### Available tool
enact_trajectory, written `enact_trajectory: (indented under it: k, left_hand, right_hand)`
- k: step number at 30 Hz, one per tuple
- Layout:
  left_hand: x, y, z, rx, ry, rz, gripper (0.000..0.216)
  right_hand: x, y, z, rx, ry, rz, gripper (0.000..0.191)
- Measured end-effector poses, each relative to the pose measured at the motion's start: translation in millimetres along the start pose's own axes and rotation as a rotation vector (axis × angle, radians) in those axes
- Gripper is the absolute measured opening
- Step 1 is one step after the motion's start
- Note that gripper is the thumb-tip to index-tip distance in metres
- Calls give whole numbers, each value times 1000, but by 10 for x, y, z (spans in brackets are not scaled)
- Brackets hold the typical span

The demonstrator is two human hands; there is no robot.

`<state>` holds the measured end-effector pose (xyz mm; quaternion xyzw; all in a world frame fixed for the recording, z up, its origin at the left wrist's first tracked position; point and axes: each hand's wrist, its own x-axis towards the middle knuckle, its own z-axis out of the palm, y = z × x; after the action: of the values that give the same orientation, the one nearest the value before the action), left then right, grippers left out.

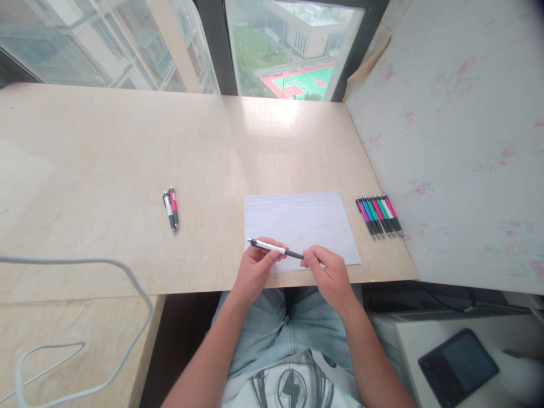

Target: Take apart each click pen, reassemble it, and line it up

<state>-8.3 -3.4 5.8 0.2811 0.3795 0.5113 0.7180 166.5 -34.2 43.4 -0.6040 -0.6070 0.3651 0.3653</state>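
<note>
A white ballpoint pen [272, 247] with a black grip is held level over the lower part of a paper sheet [301, 226]. My left hand [255, 266] is closed around its white barrel, thumb on the near side. At the tip end, the fingers of my right hand [327, 272] pinch the pen, hiding its point. Rows of small handwritten marks run along the top of the sheet. To the right of the paper lies a row of several coloured pens [379, 216], side by side. On the left are two more, a white pen [169, 212] and a pink pen [174, 207].
A pale marble-patterned desktop [127, 153] carries everything, with a window behind it. A flower-patterned wall panel [459, 158] bounds the right side. A white cable [136, 283] loops at lower left. A dark tablet-like device [459, 367] rests on a white surface at lower right.
</note>
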Motion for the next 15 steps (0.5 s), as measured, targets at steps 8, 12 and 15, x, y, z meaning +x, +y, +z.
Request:
enact_trajectory:
  k: [8,12,15]
  left_hand:
    - [-14,-22,-27,63,-32,38,16]
    - [-26,-45,-56,107,-27,38,21]
    - [-39,-47,-51,203,-30,46,24]
  right_hand:
    - [-13,75,100,85,-34,56,46]
    - [-25,61,148,61,-153,34,39]
    - [-42,22,165,99,-94,23,29]
